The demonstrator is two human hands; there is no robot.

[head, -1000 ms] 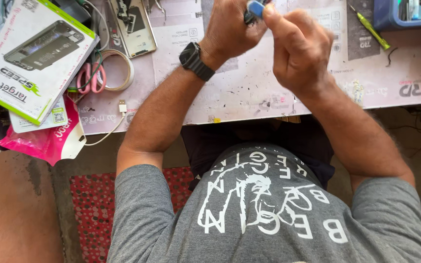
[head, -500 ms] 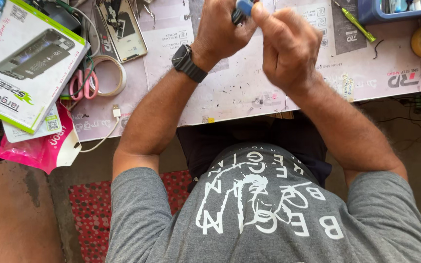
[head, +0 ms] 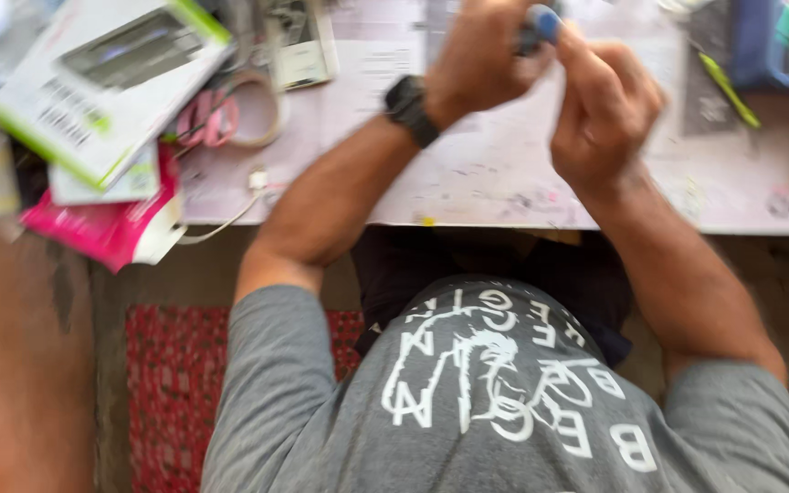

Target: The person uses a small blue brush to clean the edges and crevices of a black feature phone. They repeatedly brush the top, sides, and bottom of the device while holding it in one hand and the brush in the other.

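both hands meet above the pale, paint-flecked worktable (head: 504, 173). the left hand (head: 478, 57), with a black wristwatch (head: 410, 110), is curled shut around a small blue-tipped tool (head: 541, 25); the right hand (head: 603, 114) pinches that tip with closed fingers.

A matt, paint-speckled white tabletop (head: 504, 183) holds a glossy cardboard box (head: 102, 82), a shiny pink plastic bag (head: 102, 228) and a smooth green plastic pen (head: 728, 87). The person wears a soft grey cloth shirt (head: 504, 411) and a black matt wristwatch (head: 410, 110).
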